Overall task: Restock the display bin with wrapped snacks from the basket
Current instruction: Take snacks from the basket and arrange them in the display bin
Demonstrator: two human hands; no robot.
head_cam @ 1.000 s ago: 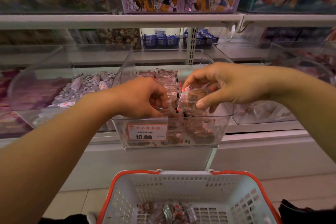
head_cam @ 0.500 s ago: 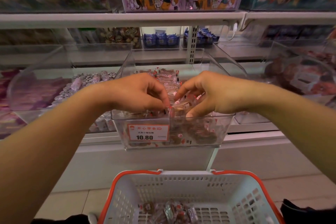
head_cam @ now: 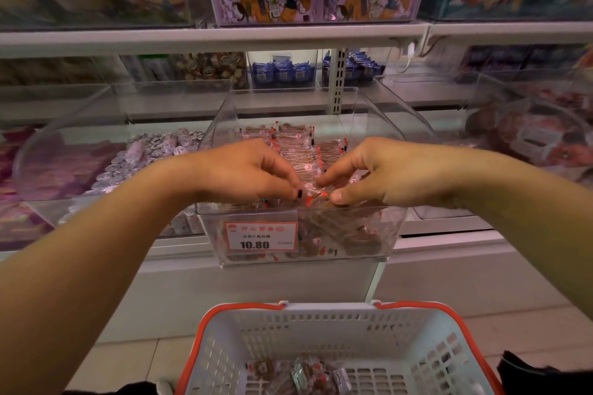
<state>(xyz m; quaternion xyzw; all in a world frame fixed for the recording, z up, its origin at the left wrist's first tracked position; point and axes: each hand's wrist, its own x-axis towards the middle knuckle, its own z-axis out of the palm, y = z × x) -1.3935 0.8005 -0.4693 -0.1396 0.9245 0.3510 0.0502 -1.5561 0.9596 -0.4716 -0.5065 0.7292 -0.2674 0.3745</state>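
While held over display bin, wrapped snacks pinched by curled fingers of left hand and right hand; basket seen below.

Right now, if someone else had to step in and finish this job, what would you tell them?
Left hand and right hand: both over the front of the clear display bin, fingers pinching wrapped snacks there.
Bin: snacks already lined up at the back, more piled at the front.
Basket below: a few wrapped snacks left.
Left to do: set these down, then move the rest up.
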